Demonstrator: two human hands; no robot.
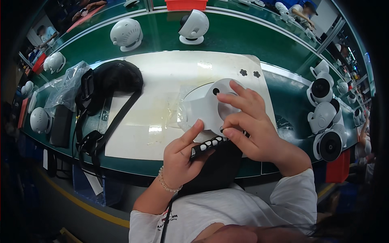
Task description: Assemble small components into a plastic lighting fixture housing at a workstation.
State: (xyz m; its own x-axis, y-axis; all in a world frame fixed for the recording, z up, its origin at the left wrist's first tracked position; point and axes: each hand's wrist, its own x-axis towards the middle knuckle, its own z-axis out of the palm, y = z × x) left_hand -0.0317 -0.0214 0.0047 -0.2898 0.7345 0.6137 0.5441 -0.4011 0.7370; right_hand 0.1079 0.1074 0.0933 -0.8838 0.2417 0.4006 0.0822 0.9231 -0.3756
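On a pale mat (133, 137) in front of me rests a smooth white rounded housing (199, 106), with one black round spot near its far end. My left hand (180, 156) grips a black sheet (208, 146) with rows of white oval gaps, its thumb pointing up beside the housing. Above the sheet's right end, my right hand (252, 121) pinches a small black piece (222, 130) between thumb and forefinger. Its other fingers spread over the housing and partly hide it. Two black flower-shaped pieces (243, 72) lie at the mat's far right corner.
A black bag with straps (117, 79) lies across the mat's left side, beside crumpled clear plastic (67, 89). White dome cameras stand at the back (127, 34) and in a cluster at the right (329, 144). A red bin (185, 4) is at the far edge; other people sit beyond.
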